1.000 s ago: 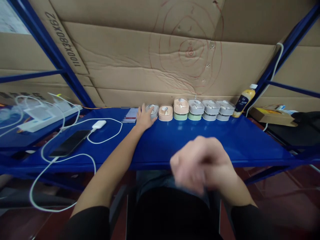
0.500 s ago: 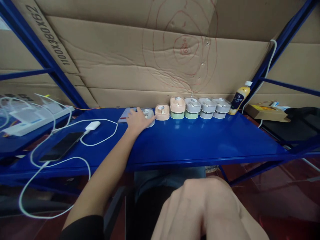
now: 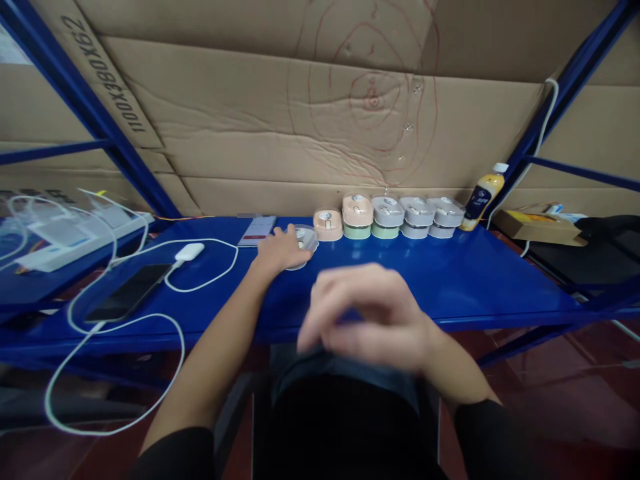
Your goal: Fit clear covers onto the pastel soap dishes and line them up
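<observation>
My left hand (image 3: 281, 253) has its fingers and thumb spread round a small grey container with a clear lid (image 3: 307, 236), which is partly hidden beneath it on the blue tabletop (image 3: 450, 280). Just to the right of that container sits a single pink container (image 3: 328, 225). My right hand (image 3: 370, 317) hovers in front of the table edge, a little blurred. Its fingers are bent, with a gap between them and the thumb, and nothing shows inside. Beyond the left hand lies a phone with a lit screen (image 3: 257, 230).
Stacked containers, a pink-over-green stack (image 3: 357, 213) and several grey-topped ones (image 3: 388, 211), line the back. A juice bottle (image 3: 483, 199) leans by the right post. At left lie a dark phone (image 3: 129, 292), a white charger (image 3: 189, 251), cables and a power strip (image 3: 80, 243).
My left hand has drawn the grey container slightly towards me, out of line with the pink one. My right hand dropped close to the camera, then rose again in front of the table.
</observation>
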The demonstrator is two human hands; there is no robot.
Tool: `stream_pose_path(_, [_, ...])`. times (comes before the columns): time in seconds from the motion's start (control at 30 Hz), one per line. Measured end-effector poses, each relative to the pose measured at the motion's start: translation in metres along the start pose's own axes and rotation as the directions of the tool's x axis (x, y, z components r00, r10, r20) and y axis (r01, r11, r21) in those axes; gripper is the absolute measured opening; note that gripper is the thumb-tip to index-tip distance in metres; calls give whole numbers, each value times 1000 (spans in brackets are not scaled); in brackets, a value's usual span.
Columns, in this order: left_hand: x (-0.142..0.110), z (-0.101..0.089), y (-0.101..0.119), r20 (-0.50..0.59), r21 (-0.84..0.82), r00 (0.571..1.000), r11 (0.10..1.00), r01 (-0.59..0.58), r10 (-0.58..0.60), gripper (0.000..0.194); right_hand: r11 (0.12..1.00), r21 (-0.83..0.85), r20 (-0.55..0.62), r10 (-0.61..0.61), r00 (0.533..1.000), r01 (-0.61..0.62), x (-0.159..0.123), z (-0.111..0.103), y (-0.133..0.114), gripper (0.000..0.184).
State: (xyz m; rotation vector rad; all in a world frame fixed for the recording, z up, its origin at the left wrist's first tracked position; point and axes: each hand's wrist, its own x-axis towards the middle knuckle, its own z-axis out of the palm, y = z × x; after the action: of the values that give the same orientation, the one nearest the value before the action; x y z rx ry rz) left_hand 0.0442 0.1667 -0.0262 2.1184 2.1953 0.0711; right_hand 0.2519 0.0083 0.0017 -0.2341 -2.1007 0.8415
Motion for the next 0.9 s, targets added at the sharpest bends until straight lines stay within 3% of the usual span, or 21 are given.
stream_pose_path(0.13, [-8,-5,-4,57,57,996,996,-70,66,96,970,-103,-153,203,967,-220,42,-48,76,24])
stream_pose_path(0.23, [-5,-3,-13,14,38,995,995,-97,96,98,888,-246,-246,331,911,-390,38,-82,133,27])
stream_pose_path(0.33, [2,4,-17,-4,-73,948,946,-317,317,86,819,-363,-230,383,895,-444,23,-99,164,34])
stream_pose_path(0.4, [8,13,-13,-53,-216,846,821,-528,530,78,803,-436,-129,389,912,-405,14,-101,170,60])
stream_pose_path(0.47, [13,24,-5,-169,-355,716,636,-686,677,79,807,-483,-14,380,925,-339,9,-98,170,89])
stream_pose_path(0.57, [18,42,8,-305,-499,619,433,-751,723,98,830,-478,85,371,925,-289,3,-94,167,110])
stream_pose_path(0.63, [20,53,13,-300,-548,593,374,-748,747,107,832,-468,102,385,917,-297,-3,-95,166,115])
stream_pose_path(0.73, [21,64,17,-258,-576,598,376,-726,759,112,806,-491,74,415,907,-329,-14,-102,165,118])
stream_pose_path(0.9, [19,71,24,-262,-583,613,384,-716,745,121,775,-482,-3,466,885,-409,-29,-128,153,95])
